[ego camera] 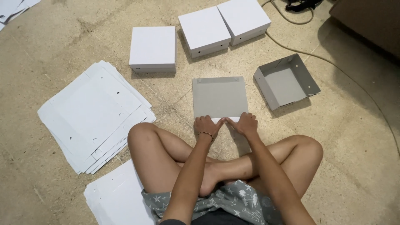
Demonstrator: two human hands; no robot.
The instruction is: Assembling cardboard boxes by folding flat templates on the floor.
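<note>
The left hand [206, 126] and right hand [246, 123] were pressed flat, fingers together, on the near edge of a grey cardboard sheet [219, 96] lying on the floor [354, 166]. Uneven pressure was judged likely to skew the crease.

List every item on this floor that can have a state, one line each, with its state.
Grey sheet: flat, near edge pressed by both hands.
Left hand: on sheet.
Right hand: on sheet.
Grey box: folded, open.
Three white boxes: closed.
Flat sheet stack: unfolded.
</note>
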